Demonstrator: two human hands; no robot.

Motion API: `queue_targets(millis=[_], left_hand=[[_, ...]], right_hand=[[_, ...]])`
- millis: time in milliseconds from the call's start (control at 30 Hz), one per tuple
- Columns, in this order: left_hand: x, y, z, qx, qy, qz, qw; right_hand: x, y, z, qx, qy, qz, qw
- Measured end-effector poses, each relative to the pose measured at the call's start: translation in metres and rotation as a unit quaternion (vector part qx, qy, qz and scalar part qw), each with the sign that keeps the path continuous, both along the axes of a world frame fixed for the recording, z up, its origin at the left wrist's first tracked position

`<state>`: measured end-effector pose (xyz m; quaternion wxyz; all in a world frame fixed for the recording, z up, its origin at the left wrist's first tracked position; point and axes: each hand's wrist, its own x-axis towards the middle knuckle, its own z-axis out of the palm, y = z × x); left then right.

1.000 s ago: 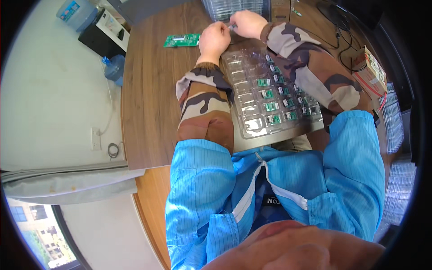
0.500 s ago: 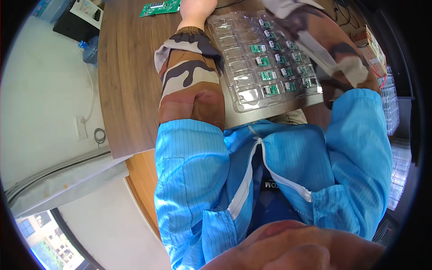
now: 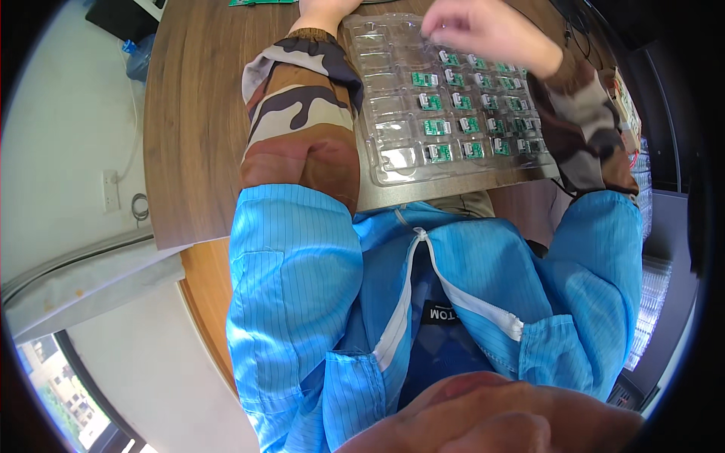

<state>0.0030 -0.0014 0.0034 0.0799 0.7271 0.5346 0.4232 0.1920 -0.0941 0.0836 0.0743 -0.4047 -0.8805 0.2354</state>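
My right hand [image 3: 483,32] hangs over the far part of a clear plastic tray [image 3: 389,157], blurred by motion. Its fingers curl toward each other, and whether something small sits between the tips I cannot make out. Below it, small green circuit boards [image 3: 461,101] with white connectors lie in several of the tray's pockets, mostly in the middle and right columns. The left column's pockets hold no boards. At the top edge my left hand [image 3: 328,7] shows only in part, left of the tray, with its fingers cut off. Close to it lies a larger green circuit board [image 3: 260,2], mostly out of view.
The tray rests on a brown wooden table [image 3: 196,143], near its front edge. Dark cables [image 3: 578,30] run at the far right. Stacked clear trays [image 3: 651,302] stand low on the right. A blue water bottle [image 3: 140,59] is beyond the table's left edge.
My right hand has come into view from the top edge and moved over the tray. The whole view has shifted slightly, so less of my left hand and the larger board shows.
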Motion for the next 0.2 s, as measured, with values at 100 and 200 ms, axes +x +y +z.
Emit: queue_targets(millis=[100,200], left_hand=[[-0.005,0.001,-0.004,0.017,0.004,0.005,1.000],[-0.004,0.001,-0.002,0.009,0.003,0.013,1.000]], right_hand=[[-0.015,-0.036,-0.007,0.184,-0.057,0.147,0.970],[-0.019,-0.047,-0.014,0.225,-0.159,0.104,0.955]])
